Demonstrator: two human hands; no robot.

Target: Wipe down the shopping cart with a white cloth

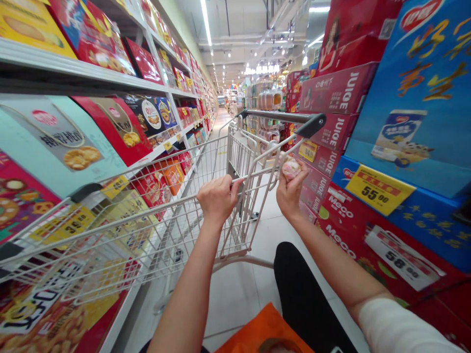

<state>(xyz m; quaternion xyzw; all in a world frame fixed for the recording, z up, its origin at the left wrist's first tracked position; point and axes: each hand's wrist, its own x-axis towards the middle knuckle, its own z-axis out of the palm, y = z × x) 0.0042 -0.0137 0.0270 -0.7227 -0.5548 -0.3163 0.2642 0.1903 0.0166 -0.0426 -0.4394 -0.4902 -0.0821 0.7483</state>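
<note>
A grey wire shopping cart stands turned sideways in front of me, its basket reaching to the left and its dark handle bar at the far right. My left hand is closed round the top side rail of the cart, thumb pointing right. In my closed right hand is a small crumpled white-and-pink packet, held beside the cart's folding rear frame. Whether the right fingers also touch the frame, I cannot tell. An orange packet or bag lies at the bottom edge, partly cut off.
Shelves of boxed snacks line the left side, close to the basket. On the right, stacked red drink cartons and a blue carton with price tags crowd the cart. A tiled aisle runs ahead.
</note>
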